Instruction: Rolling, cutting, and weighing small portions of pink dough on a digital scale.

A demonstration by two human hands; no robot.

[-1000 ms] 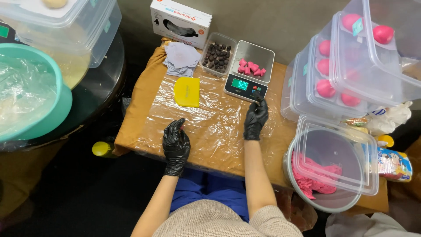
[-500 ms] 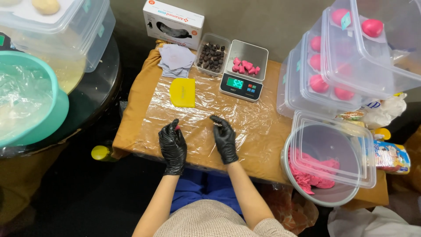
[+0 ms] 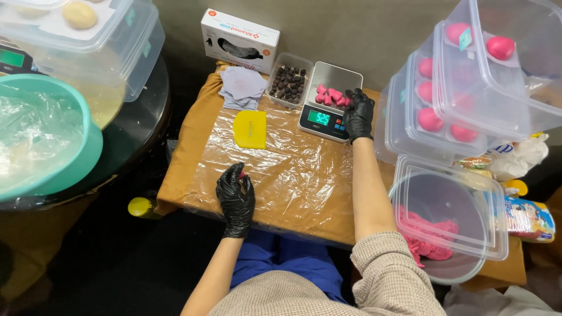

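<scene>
Left of the kitchen scale (image 3: 328,102): teal basin (image 3: 44,146) lined with film, clear tub (image 3: 105,41) of pale dough balls above it

Nearer the scale, left hand (image 3: 236,196) in a black glove, fingers closed on a small pink piece (image 3: 242,174), resting on the film-covered board (image 3: 281,169); yellow scraper (image 3: 250,129) lying flat just left of the scale, tray of dark pieces (image 3: 288,86) touching its left edge

On the scale pan, pink dough pieces (image 3: 329,96); right hand (image 3: 358,112) at the pan's right edge, fingertips on the pieces, whether pinched or merely touching not clear

Best done by lifting one piece cleanly between fingertips, without pressing the pan, reading watched after each change

Right of the scale: stacked clear boxes (image 3: 468,82) of pink balls; below them a lidded bowl (image 3: 448,219) of pink dough

Low brown table wrapped in clear film, crowded, dim floor around
</scene>
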